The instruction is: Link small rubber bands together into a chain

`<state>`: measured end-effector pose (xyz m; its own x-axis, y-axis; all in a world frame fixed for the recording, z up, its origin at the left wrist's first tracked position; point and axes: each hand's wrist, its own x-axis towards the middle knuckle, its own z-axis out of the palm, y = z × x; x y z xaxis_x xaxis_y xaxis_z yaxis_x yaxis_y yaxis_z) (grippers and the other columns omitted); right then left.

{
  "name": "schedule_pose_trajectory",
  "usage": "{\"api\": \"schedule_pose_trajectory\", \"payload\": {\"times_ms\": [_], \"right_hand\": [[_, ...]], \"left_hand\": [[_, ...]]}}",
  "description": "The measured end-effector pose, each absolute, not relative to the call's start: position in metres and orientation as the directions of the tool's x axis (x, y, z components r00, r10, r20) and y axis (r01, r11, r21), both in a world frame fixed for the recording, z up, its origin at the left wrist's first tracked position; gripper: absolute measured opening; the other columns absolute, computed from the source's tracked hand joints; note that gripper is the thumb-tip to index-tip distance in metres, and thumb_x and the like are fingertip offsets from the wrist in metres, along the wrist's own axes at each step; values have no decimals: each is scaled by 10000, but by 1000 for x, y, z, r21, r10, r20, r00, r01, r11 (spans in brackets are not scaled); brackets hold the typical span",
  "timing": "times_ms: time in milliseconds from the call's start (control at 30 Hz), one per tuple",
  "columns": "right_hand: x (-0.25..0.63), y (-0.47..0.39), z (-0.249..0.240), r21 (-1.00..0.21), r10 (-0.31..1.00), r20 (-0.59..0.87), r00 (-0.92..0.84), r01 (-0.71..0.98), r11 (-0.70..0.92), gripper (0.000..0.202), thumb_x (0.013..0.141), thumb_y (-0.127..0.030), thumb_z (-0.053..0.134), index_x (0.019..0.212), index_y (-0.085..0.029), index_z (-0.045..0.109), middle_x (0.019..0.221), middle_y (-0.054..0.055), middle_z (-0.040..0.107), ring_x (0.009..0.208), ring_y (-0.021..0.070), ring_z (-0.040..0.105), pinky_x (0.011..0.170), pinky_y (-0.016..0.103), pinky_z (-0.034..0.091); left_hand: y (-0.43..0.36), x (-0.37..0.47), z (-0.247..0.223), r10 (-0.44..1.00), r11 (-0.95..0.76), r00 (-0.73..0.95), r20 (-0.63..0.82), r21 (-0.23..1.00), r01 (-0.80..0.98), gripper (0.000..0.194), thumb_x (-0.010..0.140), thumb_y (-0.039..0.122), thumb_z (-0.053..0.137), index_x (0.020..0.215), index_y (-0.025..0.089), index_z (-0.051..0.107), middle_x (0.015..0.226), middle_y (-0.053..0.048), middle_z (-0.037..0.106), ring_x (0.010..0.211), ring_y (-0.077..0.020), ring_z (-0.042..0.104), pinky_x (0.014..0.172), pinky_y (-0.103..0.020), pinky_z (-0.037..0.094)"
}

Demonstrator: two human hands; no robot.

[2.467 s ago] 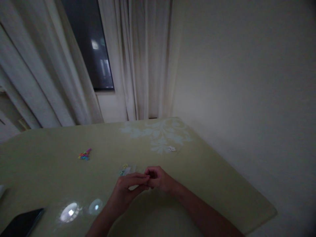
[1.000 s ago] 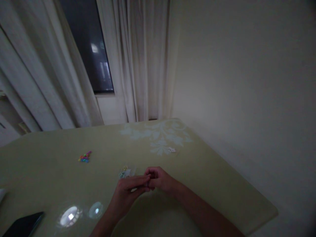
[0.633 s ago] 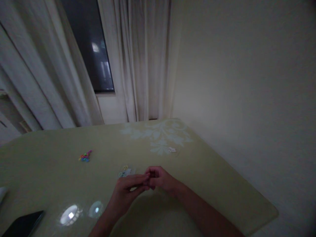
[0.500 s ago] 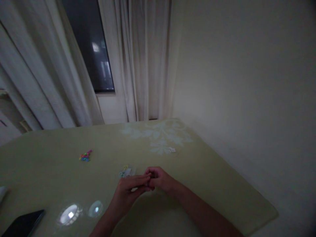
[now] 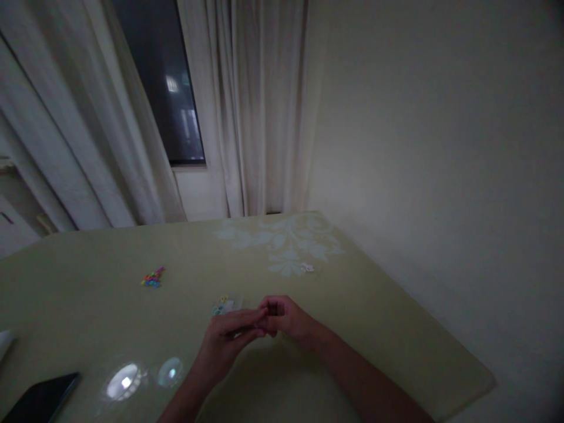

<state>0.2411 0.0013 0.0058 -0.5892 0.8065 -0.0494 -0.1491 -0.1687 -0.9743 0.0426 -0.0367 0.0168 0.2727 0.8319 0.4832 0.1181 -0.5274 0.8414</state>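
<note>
Over the near middle of the table, my left hand point(image 5: 229, 336) and my right hand point(image 5: 284, 317) meet at the fingertips. Both are closed, fingers pinched together around something too small and dark to make out. Just behind my left hand lies a clear plastic packet point(image 5: 227, 305) with small yellow and teal pieces in it, partly covered by my fingers. Farther left sits a little pile of bright multicoloured pieces point(image 5: 153, 278). Some small white pieces point(image 5: 307, 267) rest beyond my right hand.
A pale green table point(image 5: 88, 311) with a white floral print spreads under everything. At the near left lies a dark phone-like object point(image 5: 42, 399), with a white item point(image 5: 5, 342) at the edge. Bright light spots point(image 5: 126, 382) glare nearby. Curtains point(image 5: 264, 106) and a wall point(image 5: 432, 147) border the table.
Both hands stay together in nearly the same place. The fingers have shifted slightly against each other, and my left hand has tilted a little.
</note>
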Motion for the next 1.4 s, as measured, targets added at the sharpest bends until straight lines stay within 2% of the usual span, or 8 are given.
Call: {"api": "schedule_pose_trajectory", "payload": {"times_ms": [200,367,500,600,667,900,1200,1400], "right_hand": [[241,0,11,-981,842,-59,-536,-125,-148,535,624,-573,937,831,-163,664,721,-8,639,615,110,516,594,259,372],[243,8,11,-986,921,-39,-388,-133,-98,497,689,-599,874,767,-169,638,618,-34,563,552,102,466,547,257,335],[244,14,8,-987,941,-13,-339,-146,-66,477,719,-586,850,748,-173,612,605,-36,544,548,100,451,545,260,314],[245,15,7,-988,940,4,-342,-145,-48,465,740,-579,836,757,-172,611,609,-33,549,547,100,453,552,264,321],[245,15,7,-991,939,9,-344,-132,-39,463,745,-584,829,765,-173,617,615,-30,557,550,102,460,555,263,328],[258,30,9,-996,972,53,-228,-87,34,439,737,-580,807,753,-185,615,613,-29,556,549,110,454,548,262,334],[288,53,6,-994,993,108,-46,0,109,429,754,-603,752,751,-197,613,614,-17,528,557,135,440,550,282,328],[306,66,1,-965,970,231,80,150,217,453,762,-643,708,713,-206,597,638,15,540,593,169,476,569,302,364]], "left_hand": [[-33,34,23,858,-496,233,458,856,144,242,845,396,825,1050,270,847,955,-68,850,819,-218,808,754,-275,659],[-9,2,39,935,-355,176,308,821,447,200,848,338,748,1004,228,805,833,-30,831,758,-210,793,725,-274,633],[15,-9,57,907,-419,336,253,484,768,187,914,245,627,1000,217,792,1017,-72,817,906,-226,767,836,-305,574],[29,-2,63,885,-466,460,79,201,862,229,922,136,579,1014,204,777,1079,-82,784,980,-218,746,860,-291,530],[37,3,62,882,-470,472,7,109,876,232,897,85,586,995,201,761,1054,-84,779,967,-224,746,824,-288,516],[48,4,55,847,-531,528,-60,-36,847,240,865,16,598,947,210,713,985,-79,767,889,-248,750,715,-290,482],[48,-2,54,745,-667,659,-102,-132,733,210,895,24,598,886,201,710,980,-73,729,839,-227,730,687,-281,472],[56,-4,47,694,-719,712,-105,-147,679,142,906,74,655,912,208,701,957,-80,731,905,-244,715,789,-316,505]]}}
